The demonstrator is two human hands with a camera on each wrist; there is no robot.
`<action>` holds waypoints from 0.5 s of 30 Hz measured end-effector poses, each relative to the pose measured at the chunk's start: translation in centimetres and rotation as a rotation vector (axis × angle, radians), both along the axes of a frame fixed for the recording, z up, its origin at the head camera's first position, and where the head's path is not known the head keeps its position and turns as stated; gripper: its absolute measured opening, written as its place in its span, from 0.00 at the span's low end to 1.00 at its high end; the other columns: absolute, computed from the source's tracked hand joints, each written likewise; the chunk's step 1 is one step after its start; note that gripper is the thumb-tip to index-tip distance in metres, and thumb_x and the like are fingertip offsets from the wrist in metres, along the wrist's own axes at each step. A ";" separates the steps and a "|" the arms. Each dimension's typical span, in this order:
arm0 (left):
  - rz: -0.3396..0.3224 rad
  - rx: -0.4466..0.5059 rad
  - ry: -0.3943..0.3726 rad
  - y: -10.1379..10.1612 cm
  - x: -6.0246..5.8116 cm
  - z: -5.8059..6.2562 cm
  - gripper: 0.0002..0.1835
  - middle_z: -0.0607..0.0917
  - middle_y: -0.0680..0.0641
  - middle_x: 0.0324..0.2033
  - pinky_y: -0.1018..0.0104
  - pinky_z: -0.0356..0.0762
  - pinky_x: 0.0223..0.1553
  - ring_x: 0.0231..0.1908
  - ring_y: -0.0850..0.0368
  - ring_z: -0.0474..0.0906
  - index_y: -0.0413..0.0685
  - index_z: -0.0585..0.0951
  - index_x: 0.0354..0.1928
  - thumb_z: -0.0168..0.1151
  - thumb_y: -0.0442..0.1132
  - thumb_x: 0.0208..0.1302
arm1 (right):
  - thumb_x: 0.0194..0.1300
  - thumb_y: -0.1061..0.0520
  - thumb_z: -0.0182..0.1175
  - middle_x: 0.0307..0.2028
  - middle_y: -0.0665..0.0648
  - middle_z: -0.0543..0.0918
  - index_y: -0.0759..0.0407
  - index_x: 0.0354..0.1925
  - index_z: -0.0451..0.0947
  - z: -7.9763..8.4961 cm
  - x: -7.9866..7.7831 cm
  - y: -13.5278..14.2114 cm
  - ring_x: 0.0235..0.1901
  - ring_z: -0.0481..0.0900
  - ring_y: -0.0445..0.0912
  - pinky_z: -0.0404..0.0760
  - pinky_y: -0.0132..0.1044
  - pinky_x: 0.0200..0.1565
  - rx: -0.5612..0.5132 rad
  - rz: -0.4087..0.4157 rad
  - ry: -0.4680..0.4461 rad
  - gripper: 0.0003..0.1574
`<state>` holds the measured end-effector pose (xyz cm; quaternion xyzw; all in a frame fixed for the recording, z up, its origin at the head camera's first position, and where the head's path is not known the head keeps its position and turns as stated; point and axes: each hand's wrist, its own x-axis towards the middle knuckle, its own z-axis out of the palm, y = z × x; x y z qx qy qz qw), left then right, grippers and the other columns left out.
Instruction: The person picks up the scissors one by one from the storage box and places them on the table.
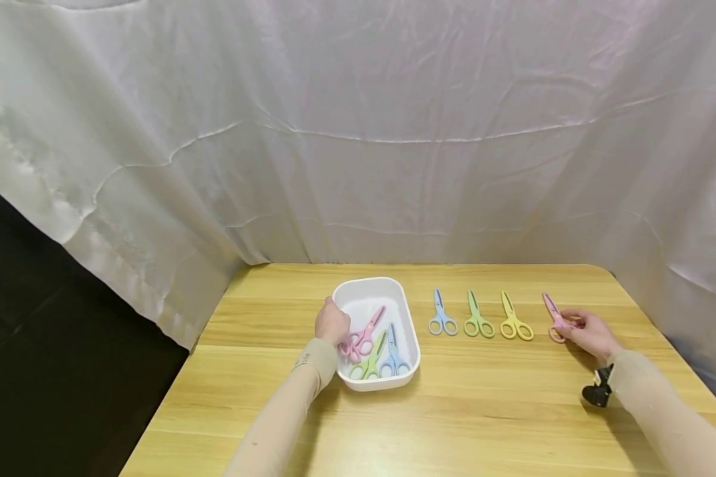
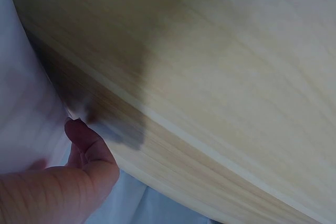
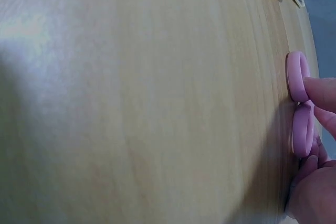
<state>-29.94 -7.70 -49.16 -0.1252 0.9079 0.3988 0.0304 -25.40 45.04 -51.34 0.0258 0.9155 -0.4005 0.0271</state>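
My left hand (image 1: 332,322) grips the left rim of a white plastic tray (image 1: 407,311); in the left wrist view its thumb (image 2: 86,140) lies against the tray's outer wall. Inside the tray are pink scissors (image 1: 374,322), green scissors (image 1: 371,362) and blue scissors (image 1: 393,351), with more pink handles partly behind my wrist. At the far right, my right hand (image 1: 593,334) holds another pair of pink scissors (image 1: 551,307) by the handles, low over or on the table. The right wrist view shows its pink finger loops (image 3: 301,129) beside the thumb.
Left of the held pair, blue scissors (image 1: 438,309), green scissors (image 1: 474,311) and yellow scissors (image 1: 511,315) lie in a row, blades pointing away. The wooden table (image 1: 483,424) ends at a pale curtain (image 1: 394,192) behind. A black device (image 1: 598,391) sits at my right wrist.
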 end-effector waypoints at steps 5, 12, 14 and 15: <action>0.004 0.018 0.004 -0.1 -0.2 -0.1 0.39 0.73 0.29 0.66 0.66 0.80 0.21 0.54 0.37 0.79 0.37 0.52 0.78 0.51 0.31 0.66 | 0.72 0.54 0.60 0.45 0.72 0.79 0.83 0.66 0.60 0.2 -0.1 -0.1 0.34 0.72 0.34 0.76 0.26 0.34 -0.020 -0.002 0.008 0.40; 0.004 0.031 0.001 -0.1 -0.1 -0.2 0.40 0.72 0.30 0.67 0.62 0.85 0.32 0.59 0.36 0.77 0.38 0.52 0.78 0.52 0.30 0.64 | 0.71 0.52 0.61 0.42 0.61 0.80 0.81 0.67 0.61 -0.1 0.0 0.0 0.34 0.71 0.32 0.74 0.25 0.35 -0.018 -0.020 0.002 0.41; 0.005 0.027 0.003 -0.2 0.0 -0.2 0.40 0.73 0.30 0.67 0.62 0.85 0.34 0.59 0.37 0.77 0.38 0.53 0.78 0.52 0.30 0.64 | 0.71 0.52 0.61 0.42 0.59 0.80 0.80 0.67 0.61 -0.1 0.0 -0.1 0.34 0.71 0.32 0.75 0.25 0.35 -0.024 -0.022 -0.001 0.40; 0.004 0.032 0.000 -0.2 0.1 -0.2 0.40 0.72 0.30 0.67 0.62 0.85 0.32 0.59 0.36 0.77 0.38 0.53 0.78 0.52 0.30 0.64 | 0.71 0.52 0.60 0.41 0.60 0.80 0.81 0.66 0.61 -0.1 0.1 -0.1 0.34 0.71 0.33 0.75 0.26 0.35 -0.023 -0.019 -0.002 0.40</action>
